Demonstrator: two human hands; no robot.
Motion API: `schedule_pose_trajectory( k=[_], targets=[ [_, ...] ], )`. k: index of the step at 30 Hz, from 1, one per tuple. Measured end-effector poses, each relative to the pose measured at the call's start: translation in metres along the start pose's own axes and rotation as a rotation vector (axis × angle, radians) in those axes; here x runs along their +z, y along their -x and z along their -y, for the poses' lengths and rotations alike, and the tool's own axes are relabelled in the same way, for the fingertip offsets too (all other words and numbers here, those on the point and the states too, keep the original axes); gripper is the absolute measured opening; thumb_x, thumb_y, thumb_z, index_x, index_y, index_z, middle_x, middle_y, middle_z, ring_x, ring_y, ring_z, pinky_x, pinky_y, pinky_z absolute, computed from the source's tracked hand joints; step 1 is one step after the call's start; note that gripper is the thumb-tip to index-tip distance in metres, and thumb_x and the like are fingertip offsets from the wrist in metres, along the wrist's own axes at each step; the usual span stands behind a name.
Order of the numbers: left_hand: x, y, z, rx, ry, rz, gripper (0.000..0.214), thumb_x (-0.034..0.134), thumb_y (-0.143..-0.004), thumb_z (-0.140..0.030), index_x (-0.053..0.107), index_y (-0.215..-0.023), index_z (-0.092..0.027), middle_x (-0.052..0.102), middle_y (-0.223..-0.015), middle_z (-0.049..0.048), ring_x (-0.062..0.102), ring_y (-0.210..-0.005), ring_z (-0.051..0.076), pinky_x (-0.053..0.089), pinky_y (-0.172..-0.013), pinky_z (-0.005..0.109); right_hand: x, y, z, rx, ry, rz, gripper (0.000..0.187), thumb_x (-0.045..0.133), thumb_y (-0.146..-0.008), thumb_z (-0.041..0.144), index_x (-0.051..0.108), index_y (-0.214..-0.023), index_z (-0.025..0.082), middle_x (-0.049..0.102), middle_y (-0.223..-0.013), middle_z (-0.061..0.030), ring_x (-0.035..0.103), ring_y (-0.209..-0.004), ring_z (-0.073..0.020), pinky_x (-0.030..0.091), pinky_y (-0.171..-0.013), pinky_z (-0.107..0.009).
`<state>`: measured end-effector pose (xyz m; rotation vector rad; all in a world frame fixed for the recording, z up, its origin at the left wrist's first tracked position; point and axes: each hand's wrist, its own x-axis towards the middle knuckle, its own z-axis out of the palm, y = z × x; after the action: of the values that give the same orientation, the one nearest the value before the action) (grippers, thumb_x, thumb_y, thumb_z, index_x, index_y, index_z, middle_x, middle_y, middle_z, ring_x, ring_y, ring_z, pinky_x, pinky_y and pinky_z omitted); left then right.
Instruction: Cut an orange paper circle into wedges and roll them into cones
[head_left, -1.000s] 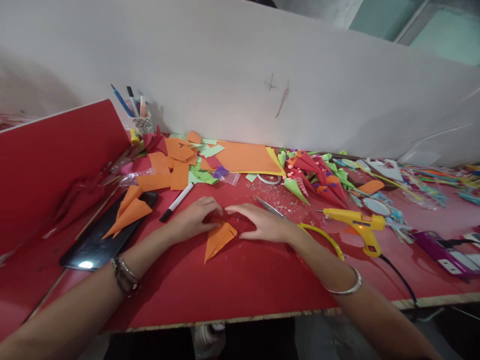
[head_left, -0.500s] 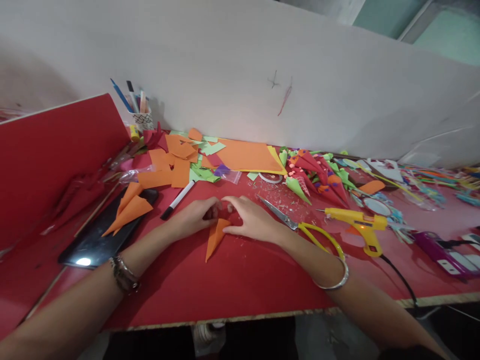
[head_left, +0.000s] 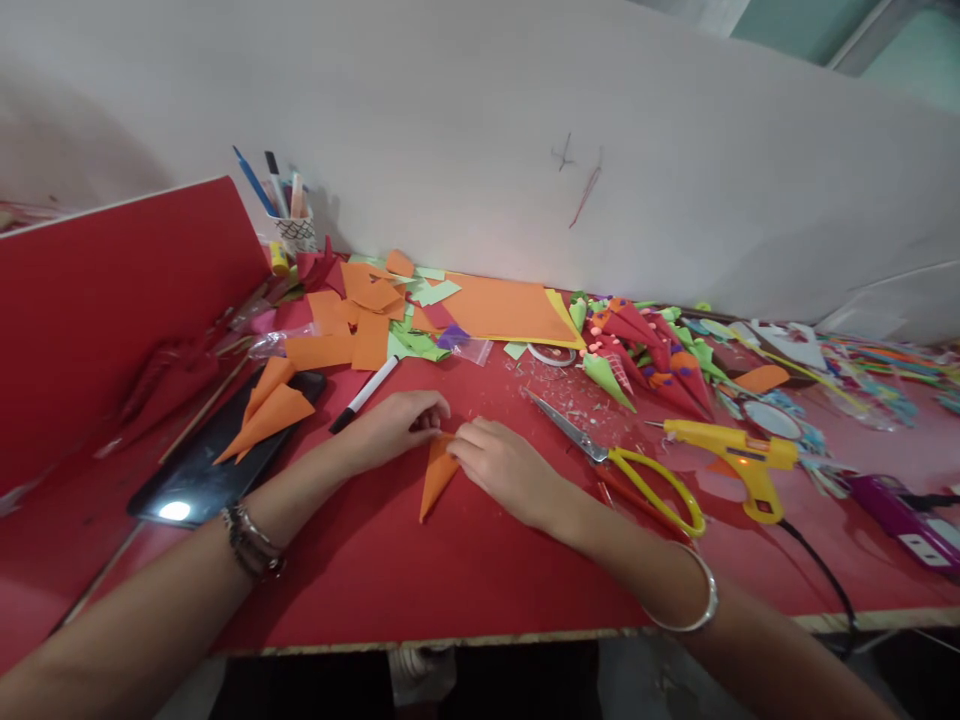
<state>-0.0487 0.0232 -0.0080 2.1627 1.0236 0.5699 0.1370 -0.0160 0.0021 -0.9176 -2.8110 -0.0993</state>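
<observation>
An orange paper cone [head_left: 436,482] points down toward the table's front edge, its wide end between my two hands. My right hand [head_left: 504,468] has its fingers closed on the cone's upper right side. On the other side, the curled fingers of my left hand [head_left: 394,432] pinch the cone's upper left edge; their tips are partly hidden. Two more orange cones [head_left: 274,415] lie on a black phone [head_left: 199,490] left of my left arm. A white marker with a black cap [head_left: 366,392] rests just beyond my left wrist.
Yellow-handled scissors [head_left: 604,455] and a yellow glue gun [head_left: 731,450] lie to the right. Behind are orange sheets [head_left: 510,308], paper scraps [head_left: 371,340], decorated cones [head_left: 645,345] and a pen cup [head_left: 294,232]. A purple power strip [head_left: 896,510] sits far right.
My right hand's fingers have come together and closed over the cone's upper right side. My left hand stays at its upper left. The view has shifted slightly.
</observation>
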Motion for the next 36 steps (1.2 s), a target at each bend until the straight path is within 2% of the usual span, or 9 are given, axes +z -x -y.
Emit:
schedule_pose_trajectory(
  k=[7,17,26,36],
  targets=[
    [0.0,-0.001,0.003,-0.008,-0.01,0.016,0.009,0.051,-0.076,-0.02,0.054,-0.085,-0.018,0.057,-0.074,0.0,0.053,-0.064,0.011,0.044,-0.059,0.023,0.003,0.011,0.004,-0.05,-0.052,-0.015,0.017,0.044,-0.086,0.014,0.06,-0.091,0.016,0.061,-0.086,-0.0055,0.053,-0.078,-0.0175,0.041,-0.068,-0.03],
    [0.0,-0.002,0.007,-0.002,0.019,0.016,0.011,0.052,-0.075,-0.021,0.055,-0.085,-0.019,0.058,-0.074,-0.0001,0.054,-0.065,0.011,0.045,-0.06,0.024,-0.012,0.018,0.004,-0.158,-0.1,0.006,0.021,0.044,-0.086,0.019,0.063,-0.095,0.022,0.063,-0.093,-0.0036,0.055,-0.082,-0.0154,0.043,-0.072,-0.028],
    [0.0,-0.003,0.006,0.008,0.011,0.032,0.009,0.053,-0.076,-0.02,0.055,-0.085,-0.018,0.058,-0.073,-0.0006,0.053,-0.064,0.011,0.044,-0.06,0.022,-0.002,0.018,0.007,-0.198,-0.015,-0.039,0.025,0.04,-0.089,0.02,0.06,-0.103,0.025,0.06,-0.092,-0.0034,0.053,-0.081,-0.0158,0.04,-0.07,-0.028],
    [0.0,-0.002,0.006,0.025,0.009,0.027,0.008,0.053,-0.076,-0.019,0.055,-0.084,-0.017,0.058,-0.074,-0.0003,0.053,-0.064,0.01,0.044,-0.06,0.022,-0.01,0.017,0.012,-0.209,0.015,0.03,0.028,0.043,-0.086,0.02,0.055,-0.111,0.023,0.059,-0.093,-0.0054,0.051,-0.082,-0.0183,0.04,-0.069,-0.03]
  ],
)
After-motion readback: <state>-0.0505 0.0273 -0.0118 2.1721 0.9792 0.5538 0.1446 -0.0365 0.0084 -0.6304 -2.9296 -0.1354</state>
